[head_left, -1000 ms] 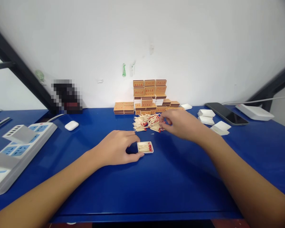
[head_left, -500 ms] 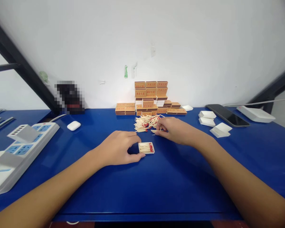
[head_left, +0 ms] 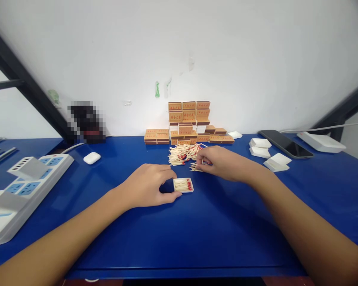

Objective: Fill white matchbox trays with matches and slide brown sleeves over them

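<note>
On the blue table (head_left: 179, 238), my left thumb and fingers grip the left end of a tray (head_left: 185, 192), long axis side to side, its matches (head_left: 181, 185) lengthwise, red heads rightward. My right hand (head_left: 216, 161) pinches loose matches (head_left: 193, 167) just beside the pile (head_left: 179, 153). Boxes (head_left: 189, 115) stacked behind read 安全火柴 in red.
</note>
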A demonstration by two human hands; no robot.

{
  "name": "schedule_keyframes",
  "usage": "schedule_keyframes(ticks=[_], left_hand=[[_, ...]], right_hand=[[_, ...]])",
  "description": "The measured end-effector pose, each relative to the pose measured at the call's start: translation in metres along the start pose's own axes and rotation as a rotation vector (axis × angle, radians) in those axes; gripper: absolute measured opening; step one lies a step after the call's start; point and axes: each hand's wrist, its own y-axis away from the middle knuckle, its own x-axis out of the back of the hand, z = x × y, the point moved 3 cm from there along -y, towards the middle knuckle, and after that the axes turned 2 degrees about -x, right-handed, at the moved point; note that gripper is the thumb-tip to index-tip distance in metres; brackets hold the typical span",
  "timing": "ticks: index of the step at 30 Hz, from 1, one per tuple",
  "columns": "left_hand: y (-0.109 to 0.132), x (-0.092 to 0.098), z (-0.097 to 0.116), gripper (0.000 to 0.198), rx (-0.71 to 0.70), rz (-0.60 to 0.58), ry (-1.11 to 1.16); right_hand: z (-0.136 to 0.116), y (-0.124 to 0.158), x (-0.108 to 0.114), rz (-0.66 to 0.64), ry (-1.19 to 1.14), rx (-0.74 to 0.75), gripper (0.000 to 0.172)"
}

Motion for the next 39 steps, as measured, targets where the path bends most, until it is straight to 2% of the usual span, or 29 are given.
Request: schedule_keyframes(ticks=[14,23,30,35,39], left_hand=[[-0.001,0.001,0.000,0.031,0.001,-0.010,-0.006],[0.001,0.001,-0.001,0.030,-0.002,-0.005,0.001],[0.000,0.002,0.000,0.029,0.020,-0.017,0.007],[-0.001,0.001,0.001,0.028,0.017,-0.001,0.029],[0.000,0.000,0.000,0.030,0.022,0.003,0.023]], right_hand=[[0.001,0.002,-0.002,-0.097,-0.011,-0.041,0.022],[0.009,0.001,-0.005,-0.080,-0.049,0.011,0.031],[-0.018,0.013,0.007,-0.019,-0.171,0.078,0.030],[-0.042,0.021,-0.001,-0.054,-0.205,0.195,0.024],[-0.049,0.023,-0.009,-0.108,-0.164,0.182,0.017]])
